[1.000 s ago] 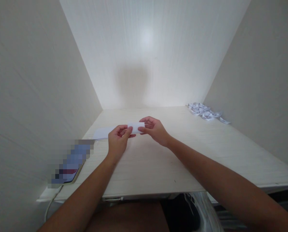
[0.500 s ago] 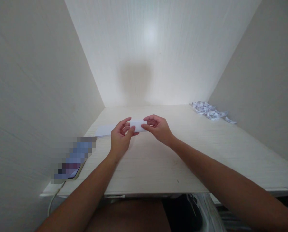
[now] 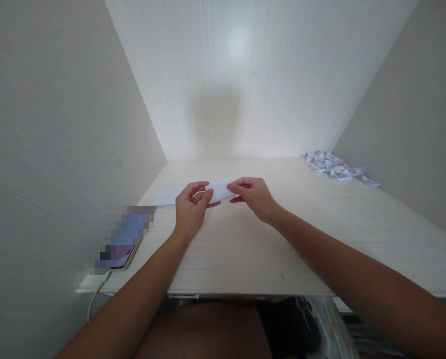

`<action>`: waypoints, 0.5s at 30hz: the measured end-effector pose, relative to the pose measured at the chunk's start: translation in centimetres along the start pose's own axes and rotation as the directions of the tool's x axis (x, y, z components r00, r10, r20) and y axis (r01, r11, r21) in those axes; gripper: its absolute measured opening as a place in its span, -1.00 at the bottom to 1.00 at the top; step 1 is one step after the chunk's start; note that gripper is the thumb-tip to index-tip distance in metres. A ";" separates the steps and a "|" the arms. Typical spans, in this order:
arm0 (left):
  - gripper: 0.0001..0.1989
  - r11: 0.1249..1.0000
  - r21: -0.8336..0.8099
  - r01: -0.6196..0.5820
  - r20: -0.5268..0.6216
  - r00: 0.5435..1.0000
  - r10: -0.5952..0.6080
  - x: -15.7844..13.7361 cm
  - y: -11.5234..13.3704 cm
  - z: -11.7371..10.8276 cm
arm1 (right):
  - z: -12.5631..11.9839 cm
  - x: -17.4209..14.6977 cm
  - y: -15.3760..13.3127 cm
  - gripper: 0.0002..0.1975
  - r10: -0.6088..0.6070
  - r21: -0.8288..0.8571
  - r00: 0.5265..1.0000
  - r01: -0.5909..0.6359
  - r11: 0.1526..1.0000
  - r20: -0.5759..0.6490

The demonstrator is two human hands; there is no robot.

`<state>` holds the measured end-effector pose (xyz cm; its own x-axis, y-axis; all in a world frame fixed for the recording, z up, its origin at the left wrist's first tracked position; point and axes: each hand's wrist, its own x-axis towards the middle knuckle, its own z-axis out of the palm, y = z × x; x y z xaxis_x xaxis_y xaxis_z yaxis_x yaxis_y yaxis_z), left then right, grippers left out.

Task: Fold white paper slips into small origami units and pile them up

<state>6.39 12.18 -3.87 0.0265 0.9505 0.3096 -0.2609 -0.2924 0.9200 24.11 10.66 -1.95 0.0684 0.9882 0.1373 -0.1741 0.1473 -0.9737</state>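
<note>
A small white paper piece [image 3: 219, 192] is held up at the center of the frame, between both hands, over the pale desk [image 3: 245, 254]. Handling looks to be midway: the piece is picked up and stretched flat, but not yet put down. Whether any fold is already made in it cannot be told at this size. Upper right, a loose heap of white strips [image 3: 331, 165] is seen, possibly finished or discarded pieces; which of the two is not shown. Left of center, flat white paper [image 3: 166, 197] is partly hidden behind the left hand [image 3: 192, 207], apparently unworked.

Grip: the left end of the piece is pinched by the left hand, thumb in front, fingers behind. The right end is pinched by the right hand [image 3: 257, 198], thumb on the near face near the edge. The middle is left bare between the thumbs, slightly tilted. Lower left, a phone [image 3: 127, 242], partly pixelated, is left untouched.
</note>
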 end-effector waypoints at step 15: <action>-0.54 0.999 -0.046 0.028 -0.043 0.999 -0.030 0.2 -0.3 -0.3 | 0.2 -0.2 0.3 -0.66 -0.021 0.033 1.000 0.020 0.999 0.013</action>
<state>6.22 12.47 -4.19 -0.0073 0.9624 0.2714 -0.3042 -0.2607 0.9163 23.84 10.51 -2.20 0.0594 0.9854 0.1597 -0.2047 0.1686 -0.9642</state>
